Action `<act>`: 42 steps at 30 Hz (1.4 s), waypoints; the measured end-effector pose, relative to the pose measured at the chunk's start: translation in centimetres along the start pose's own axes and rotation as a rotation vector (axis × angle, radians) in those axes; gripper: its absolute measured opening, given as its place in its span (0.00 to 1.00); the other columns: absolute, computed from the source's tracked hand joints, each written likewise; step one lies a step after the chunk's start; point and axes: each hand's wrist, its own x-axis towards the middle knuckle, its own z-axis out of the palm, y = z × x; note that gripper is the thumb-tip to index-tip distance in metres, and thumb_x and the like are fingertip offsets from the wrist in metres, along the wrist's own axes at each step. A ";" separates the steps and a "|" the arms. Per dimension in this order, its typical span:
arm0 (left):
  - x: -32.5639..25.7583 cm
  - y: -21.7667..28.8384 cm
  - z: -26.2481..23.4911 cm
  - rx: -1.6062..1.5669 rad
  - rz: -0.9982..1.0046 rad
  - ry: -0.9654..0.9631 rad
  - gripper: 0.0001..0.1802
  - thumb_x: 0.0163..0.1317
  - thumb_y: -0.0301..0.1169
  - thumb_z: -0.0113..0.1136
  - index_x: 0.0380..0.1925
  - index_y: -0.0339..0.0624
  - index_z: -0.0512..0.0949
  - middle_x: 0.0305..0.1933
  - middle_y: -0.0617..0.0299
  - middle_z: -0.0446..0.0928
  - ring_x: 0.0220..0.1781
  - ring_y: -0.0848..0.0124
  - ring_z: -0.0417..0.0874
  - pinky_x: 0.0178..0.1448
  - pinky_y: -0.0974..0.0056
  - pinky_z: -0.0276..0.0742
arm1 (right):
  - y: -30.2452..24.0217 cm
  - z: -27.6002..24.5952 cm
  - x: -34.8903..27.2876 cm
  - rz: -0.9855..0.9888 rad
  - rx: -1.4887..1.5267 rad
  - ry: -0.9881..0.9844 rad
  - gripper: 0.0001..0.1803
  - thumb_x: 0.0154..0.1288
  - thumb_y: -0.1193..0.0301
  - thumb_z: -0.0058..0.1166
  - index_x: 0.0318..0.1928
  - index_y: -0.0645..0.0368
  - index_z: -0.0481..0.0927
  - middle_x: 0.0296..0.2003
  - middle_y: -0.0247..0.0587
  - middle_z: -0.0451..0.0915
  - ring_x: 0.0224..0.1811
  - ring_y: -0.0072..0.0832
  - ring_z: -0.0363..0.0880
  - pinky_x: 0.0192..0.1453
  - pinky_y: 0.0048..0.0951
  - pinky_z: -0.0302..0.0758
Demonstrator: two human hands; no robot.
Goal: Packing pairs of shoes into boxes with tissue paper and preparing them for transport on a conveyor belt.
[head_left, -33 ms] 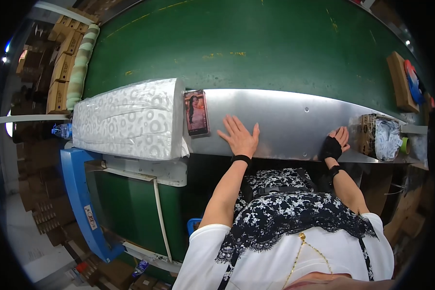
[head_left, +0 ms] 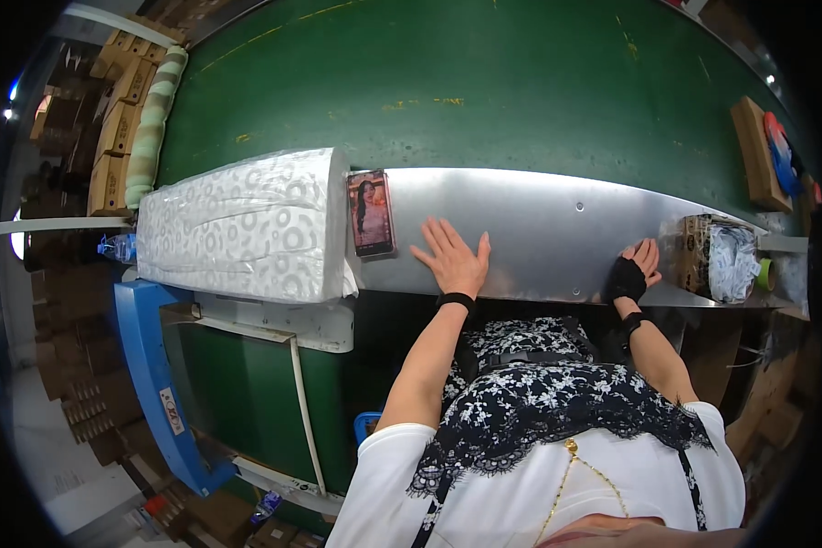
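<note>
My left hand [head_left: 458, 263] lies flat on the silver metal plate [head_left: 521, 219], fingers spread, with a black band at the wrist. A phone [head_left: 371, 214] with a lit screen lies to its left. Further left sits a large plastic-wrapped package [head_left: 247, 224] with a grey ring pattern. Toward the plate's right end rests my right hand [head_left: 636, 272], in a black fingerless wrist support, its bare fingers stretched out. Neither hand holds anything. Beside the right hand stands an opened cardboard box [head_left: 697, 254] with crumpled white plastic [head_left: 732, 263] in it.
Beyond the plate stretches a wide green belt surface [head_left: 411, 73]. A blue machine frame [head_left: 160, 384] stands at the lower left, near a water bottle [head_left: 117, 247]. At the right are a roll of tape [head_left: 765, 274] and a brown carton [head_left: 758, 155]. Cartons [head_left: 119, 128] line the far left.
</note>
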 end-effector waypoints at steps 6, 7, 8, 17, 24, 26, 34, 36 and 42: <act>0.1 0.3 -0.3 0.013 -0.002 -0.018 0.44 0.57 0.56 0.41 0.58 0.24 0.53 0.66 0.39 0.46 0.69 0.49 0.42 0.62 0.33 0.33 | 0.2 -0.2 0.1 -0.016 -0.022 0.039 0.23 0.58 0.65 0.41 0.55 0.53 0.64 0.59 0.35 0.62 0.64 0.27 0.55 0.55 0.39 0.51; 0.1 0.3 -0.3 0.010 -0.005 -0.021 0.44 0.57 0.56 0.41 0.58 0.24 0.53 0.66 0.38 0.46 0.69 0.49 0.42 0.62 0.33 0.33 | 0.2 -0.2 0.1 -0.015 -0.022 0.039 0.23 0.58 0.65 0.41 0.55 0.53 0.64 0.59 0.35 0.62 0.64 0.27 0.55 0.55 0.39 0.51; 0.2 0.3 -0.4 0.006 -0.008 -0.023 0.44 0.57 0.56 0.41 0.58 0.24 0.53 0.66 0.38 0.45 0.69 0.49 0.42 0.62 0.33 0.33 | 0.2 -0.1 0.1 -0.016 -0.016 0.038 0.23 0.58 0.64 0.41 0.55 0.54 0.64 0.59 0.35 0.62 0.64 0.27 0.55 0.55 0.39 0.51; 0.2 0.2 -0.4 0.026 -0.007 -0.044 0.45 0.57 0.57 0.41 0.59 0.24 0.51 0.66 0.38 0.45 0.69 0.49 0.41 0.62 0.33 0.34 | 0.3 -0.2 0.1 -0.009 0.000 0.025 0.23 0.59 0.64 0.39 0.56 0.53 0.64 0.59 0.35 0.61 0.64 0.26 0.55 0.55 0.39 0.51; 0.2 0.3 -0.3 0.020 -0.008 -0.043 0.45 0.57 0.57 0.41 0.59 0.24 0.51 0.66 0.38 0.45 0.69 0.49 0.41 0.62 0.33 0.33 | 0.3 -0.4 0.2 -0.006 -0.013 -0.004 0.22 0.62 0.62 0.37 0.56 0.54 0.64 0.60 0.34 0.62 0.64 0.26 0.54 0.57 0.38 0.50; 0.2 0.3 -0.2 0.018 -0.009 -0.051 0.45 0.57 0.57 0.40 0.59 0.24 0.51 0.66 0.38 0.44 0.69 0.49 0.41 0.63 0.33 0.32 | 0.3 -0.2 0.3 -0.013 -0.018 0.021 0.22 0.60 0.63 0.38 0.56 0.54 0.65 0.59 0.34 0.62 0.64 0.26 0.54 0.56 0.39 0.51; 0.3 0.3 -0.4 0.020 -0.009 -0.061 0.45 0.57 0.57 0.40 0.59 0.24 0.50 0.66 0.39 0.44 0.69 0.50 0.41 0.62 0.33 0.33 | 0.2 -0.3 0.3 -0.024 -0.001 0.056 0.22 0.58 0.65 0.40 0.54 0.54 0.65 0.59 0.34 0.62 0.63 0.27 0.55 0.55 0.40 0.52; 0.3 0.4 -0.4 0.020 -0.007 -0.062 0.45 0.57 0.57 0.40 0.59 0.24 0.50 0.66 0.39 0.44 0.69 0.50 0.41 0.63 0.33 0.33 | 0.2 -0.4 0.3 -0.013 -0.003 0.043 0.23 0.58 0.64 0.40 0.55 0.54 0.65 0.59 0.34 0.62 0.63 0.27 0.55 0.55 0.40 0.52; 0.3 0.4 -0.6 0.024 -0.012 -0.075 0.45 0.57 0.57 0.41 0.59 0.24 0.51 0.66 0.39 0.44 0.69 0.49 0.41 0.63 0.33 0.33 | 0.1 -0.8 0.2 -0.001 -0.010 -0.015 0.23 0.60 0.64 0.39 0.56 0.54 0.65 0.60 0.35 0.61 0.64 0.27 0.54 0.58 0.40 0.50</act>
